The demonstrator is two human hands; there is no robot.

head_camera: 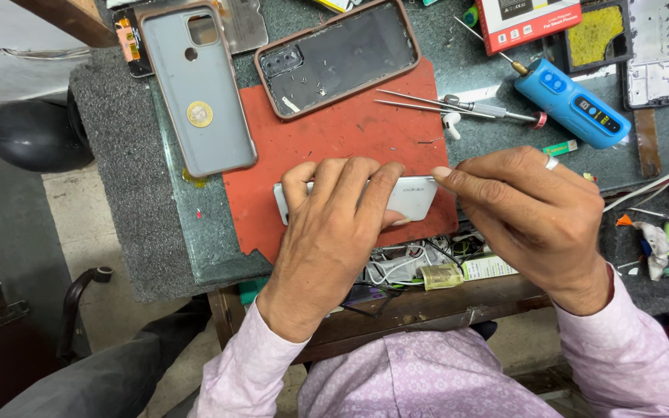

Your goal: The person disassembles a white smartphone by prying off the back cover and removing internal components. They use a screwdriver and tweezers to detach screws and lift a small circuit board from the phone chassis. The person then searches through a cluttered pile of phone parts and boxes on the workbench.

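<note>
Head view: white smartphone (412, 193) lies on red mat (334, 147) at worktop's near edge. Left hand (334, 224) clamps over it, fingers curled, steadying. Right hand (528, 209), fingers pinched narrow at its right end, likely gripping a thin pick, unseen. Blue electric screwdriver (571, 104) beyond the mat.

Left hand (334, 232) clamps a white phone (412, 195) on the red mat (327, 143) — right hand (524, 209) pinches its corner.
</note>
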